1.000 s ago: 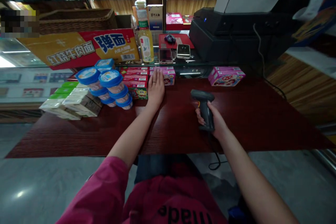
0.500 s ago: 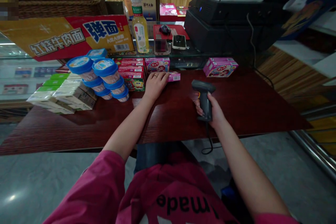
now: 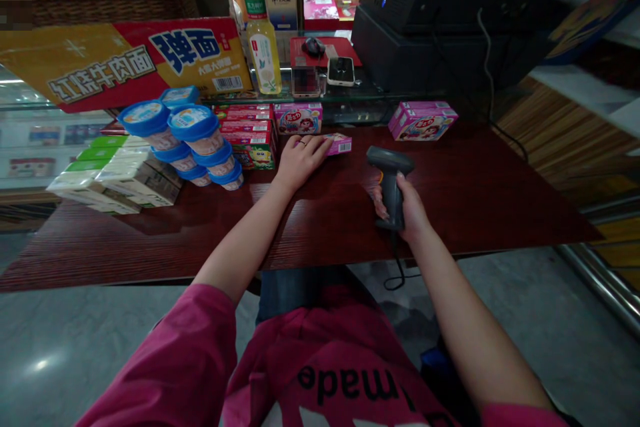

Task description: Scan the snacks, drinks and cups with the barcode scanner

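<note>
My left hand lies over a small pink carton, its fingers curled across it; the right end with a barcode sticks out. Beyond it another pink carton stands upright beside a row of red cartons. My right hand is wrapped round the handle of a dark grey barcode scanner, held above the counter with its head to the upper left. Its cable hangs down past the counter edge. More pink cartons stand at the right.
On the dark wooden counter, blue-lidded tubs are stacked left of the red cartons, beside green-and-white packs. A yellow drink bottle, a phone and a mouse sit on the raised glass ledge. Black machine at back right.
The small pink carton has slid slightly right with my left hand, and more of its barcode end shows. My right hand still holds the scanner in nearly the same place. The view has shifted slightly.
</note>
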The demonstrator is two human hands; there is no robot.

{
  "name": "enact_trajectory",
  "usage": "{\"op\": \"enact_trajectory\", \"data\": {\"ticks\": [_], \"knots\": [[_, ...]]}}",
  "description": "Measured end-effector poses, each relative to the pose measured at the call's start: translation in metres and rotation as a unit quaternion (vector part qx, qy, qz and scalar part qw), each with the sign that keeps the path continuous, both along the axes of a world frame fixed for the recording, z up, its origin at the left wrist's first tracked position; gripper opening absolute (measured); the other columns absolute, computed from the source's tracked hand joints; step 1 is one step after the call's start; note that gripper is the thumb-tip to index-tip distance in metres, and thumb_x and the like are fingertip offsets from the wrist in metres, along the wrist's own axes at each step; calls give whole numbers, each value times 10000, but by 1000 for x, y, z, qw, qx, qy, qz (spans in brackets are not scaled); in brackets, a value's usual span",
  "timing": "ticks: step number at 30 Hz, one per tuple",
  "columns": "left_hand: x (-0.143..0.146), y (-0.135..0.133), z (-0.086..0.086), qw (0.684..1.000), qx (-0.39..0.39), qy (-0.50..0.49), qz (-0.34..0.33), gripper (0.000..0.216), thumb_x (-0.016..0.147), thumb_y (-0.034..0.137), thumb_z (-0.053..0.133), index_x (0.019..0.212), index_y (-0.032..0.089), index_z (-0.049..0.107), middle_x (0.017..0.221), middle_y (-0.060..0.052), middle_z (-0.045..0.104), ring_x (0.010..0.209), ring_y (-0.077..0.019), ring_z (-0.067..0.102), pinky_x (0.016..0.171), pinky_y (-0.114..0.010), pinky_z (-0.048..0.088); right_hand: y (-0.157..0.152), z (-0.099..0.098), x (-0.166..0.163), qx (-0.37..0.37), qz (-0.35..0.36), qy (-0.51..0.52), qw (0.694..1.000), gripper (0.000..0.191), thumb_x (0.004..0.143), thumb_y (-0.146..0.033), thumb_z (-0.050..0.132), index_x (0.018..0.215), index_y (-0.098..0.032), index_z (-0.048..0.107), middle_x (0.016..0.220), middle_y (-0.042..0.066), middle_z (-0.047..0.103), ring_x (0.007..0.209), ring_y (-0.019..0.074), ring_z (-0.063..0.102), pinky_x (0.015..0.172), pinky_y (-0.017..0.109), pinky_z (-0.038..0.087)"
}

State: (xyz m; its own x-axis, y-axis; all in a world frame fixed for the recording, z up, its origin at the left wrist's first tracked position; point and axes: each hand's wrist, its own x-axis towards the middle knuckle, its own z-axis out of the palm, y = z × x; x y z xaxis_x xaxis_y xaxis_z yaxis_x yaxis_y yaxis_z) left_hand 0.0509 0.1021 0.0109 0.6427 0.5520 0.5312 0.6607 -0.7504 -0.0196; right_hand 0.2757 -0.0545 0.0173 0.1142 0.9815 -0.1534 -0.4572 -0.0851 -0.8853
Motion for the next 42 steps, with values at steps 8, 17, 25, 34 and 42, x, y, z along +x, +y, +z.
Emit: {"op": "enact_trajectory", "data": {"ticks": [8,17,25,34,42], "knots": [[-2,4,-3,1000,13,2,6,460,1091,334,362,1497,239,556,1399,-119,678,1240,-295,635,1039,-477,439,1,-3,0,19,1,15,1000,433,824,-611,737,920,-197,649,598,-17,568,387,96,424,316,209,317],[16,-12,1,995,29,-69,-61,391,1063,397,494,1400,249,624,1416,-105,672,1248,-250,650,1038,-403,506,-15,-2,45,49,-88,30,994,433,799,-592,747,940,-195,645,641,-24,582,424,82,431,355,183,335],[109,-16,4,973,-49,-136,-182,361,1030,306,545,1368,199,612,1348,-155,628,1278,-242,609,1078,-421,540,-27,-4,113,62,-198,56,977,435,816,-575,739,1008,-193,657,663,-33,554,456,78,438,381,173,363],[222,-1,-7,970,-34,-115,-211,356,1027,266,550,1374,207,598,1438,-82,653,1464,-224,492,1286,-478,315,-30,-10,122,89,-283,102,950,411,857,-598,708,989,-217,625,642,-55,492,467,69,440,405,165,370],[258,22,-6,987,-24,-136,-78,345,1019,326,562,1355,319,643,1586,-53,525,1539,-291,391,1264,-561,266,-34,-10,117,83,-297,89,947,391,897,-594,649,1019,-225,613,669,-44,482,480,75,438,417,195,360]]}}
